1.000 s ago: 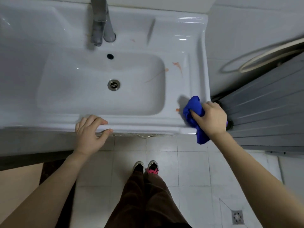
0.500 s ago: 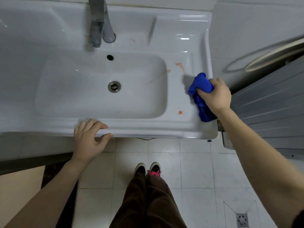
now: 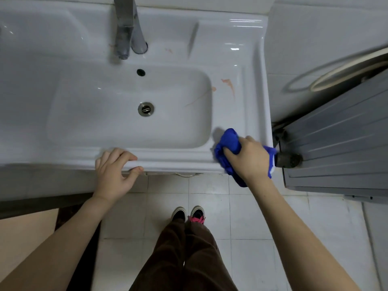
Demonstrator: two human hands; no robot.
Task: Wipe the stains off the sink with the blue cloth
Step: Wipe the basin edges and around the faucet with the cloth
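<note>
A white ceramic sink (image 3: 231, 32) fills the upper half of the view. Orange stains (image 3: 229, 85) mark its right ledge, with a faint streak (image 3: 195, 101) running down the basin's right wall. My right hand (image 3: 249, 158) grips a bunched blue cloth (image 3: 228, 143) against the sink's front right corner; part of the cloth hangs over the edge. My left hand (image 3: 114, 171) holds the sink's front rim, fingers on top and thumb under the lip.
A metal tap (image 3: 126, 28) stands at the back above the overflow hole (image 3: 140, 72) and drain (image 3: 146, 109). A grey slatted door (image 3: 340, 143) stands just right of the sink. Tiled floor (image 3: 241, 217) and my shoes lie below.
My right hand moved the cloth up along the right ledge, then back down to the front right corner. A small orange spot near that corner is now out of sight. My left hand stayed put.
</note>
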